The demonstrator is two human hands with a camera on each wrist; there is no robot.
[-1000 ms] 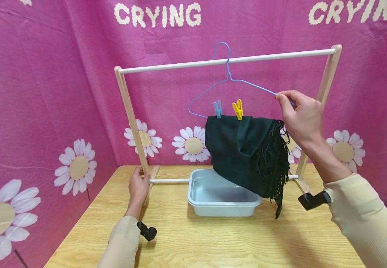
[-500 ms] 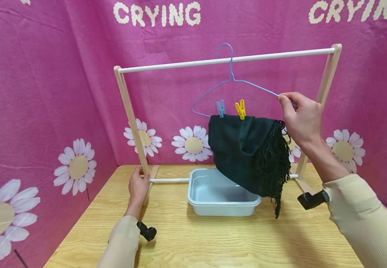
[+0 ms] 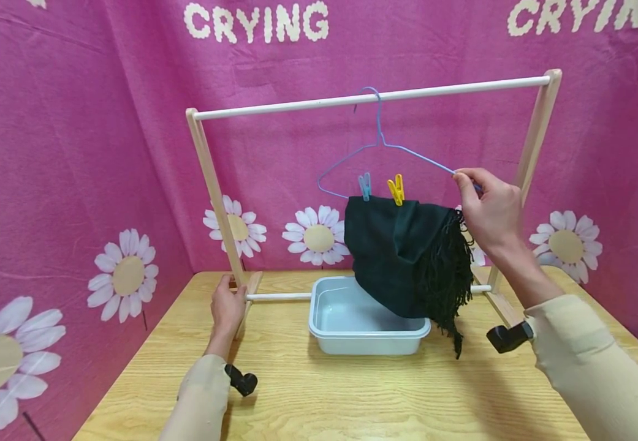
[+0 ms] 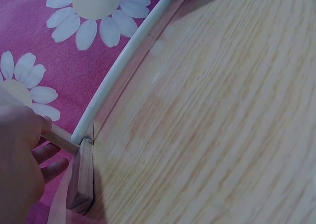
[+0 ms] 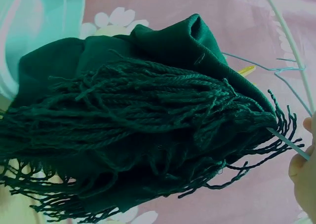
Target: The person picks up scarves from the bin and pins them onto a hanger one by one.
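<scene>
My right hand [image 3: 492, 208] pinches the right shoulder of a blue wire hanger [image 3: 420, 157]. The hanger's hook loops over the white top rail of the wooden clothes rack [image 3: 319, 105]. Folded over the hanger's lower bar is a dark green fringed scarf [image 3: 390, 257]. A blue clothespin [image 3: 365, 187] and a yellow clothespin [image 3: 396, 190] clip its top edge. In the right wrist view, the scarf's fringe [image 5: 133, 105] fills the middle. Low on the rack's left post, my left hand [image 3: 228, 309] holds the wood, thumb and fingers around it in the left wrist view.
A pale grey-blue plastic basin [image 3: 371, 344] stands on the wooden table [image 3: 307, 398], partly behind the scarf's lower edge. The rack's white lower bar [image 3: 280, 297] passes behind the basin. Pink flowered cloth [image 3: 274, 153] covers the walls behind and beside.
My right hand first shifted the hanger slightly right, then lowered it, so the hook has come down to the rail. The scarf and clothespins sank with it. The left hand stays put.
</scene>
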